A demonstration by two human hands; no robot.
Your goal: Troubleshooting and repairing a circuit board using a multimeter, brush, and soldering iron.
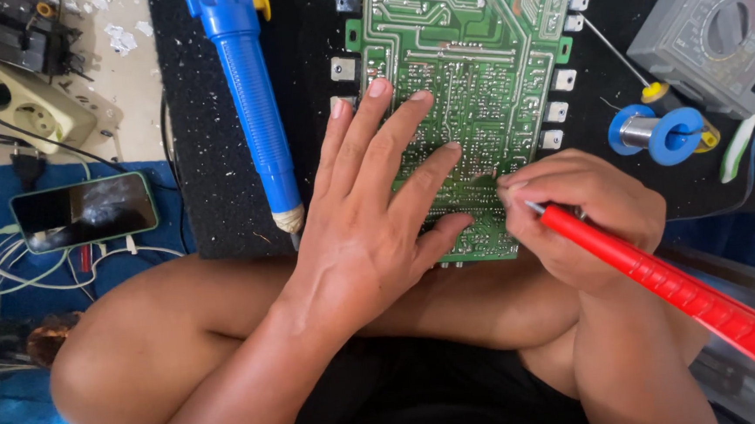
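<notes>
On the green circuit board [464,58], left hand [369,212] flat; right hand [583,212] grips red tool [661,278].

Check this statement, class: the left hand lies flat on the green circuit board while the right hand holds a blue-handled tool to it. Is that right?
Not quite. In the head view the right hand holds a red-handled tool, not a blue one. The left hand does lie flat on the green circuit board.

glossy red plastic tool handle [670,286], matt green circuit board [466,84], rough black mat [207,144]
</notes>
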